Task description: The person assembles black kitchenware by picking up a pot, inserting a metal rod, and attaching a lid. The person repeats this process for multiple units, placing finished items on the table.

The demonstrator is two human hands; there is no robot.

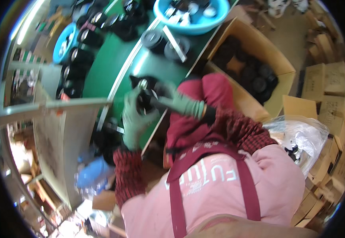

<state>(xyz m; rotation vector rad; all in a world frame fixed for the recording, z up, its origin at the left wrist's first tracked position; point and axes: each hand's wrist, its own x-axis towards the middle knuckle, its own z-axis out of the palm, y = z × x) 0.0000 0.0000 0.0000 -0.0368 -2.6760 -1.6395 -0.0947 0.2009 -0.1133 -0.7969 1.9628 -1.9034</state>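
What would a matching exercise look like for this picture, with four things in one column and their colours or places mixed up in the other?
Column one:
1. Gloves
2. Apron
3. Large tub
4. Open box

Column two:
A. Dark red, with straps over a pink top
B. Beside the green table, with round black parts inside
C. Bright blue, at the top of the picture
D. Pale green, holding a dark part

Right pairs: 1-D, 2-A, 3-C, 4-B.
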